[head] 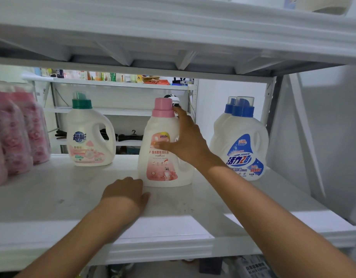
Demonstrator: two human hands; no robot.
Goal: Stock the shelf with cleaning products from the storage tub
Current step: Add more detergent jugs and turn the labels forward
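Note:
A white detergent bottle with a pink cap [160, 157] stands upright in the middle of the white shelf [72, 197]. My right hand [185, 141] wraps its handle side, thumb across the label and fingers up near the cap. Resting on the shelf surface, my left hand [126, 192] lies with its fingers curled just in front of the bottle's base, holding nothing. To the left stands a white bottle with a green cap [88, 131]. Two blue-capped white bottles [241, 141] stand one behind the other at the right. The storage tub is out of view.
Pink refill packs [16, 133] crowd the shelf's left end. The upper shelf [173, 37] hangs low overhead. A white upright and side panel [313, 127] close the right end. Another rack with goods [113, 81] shows behind.

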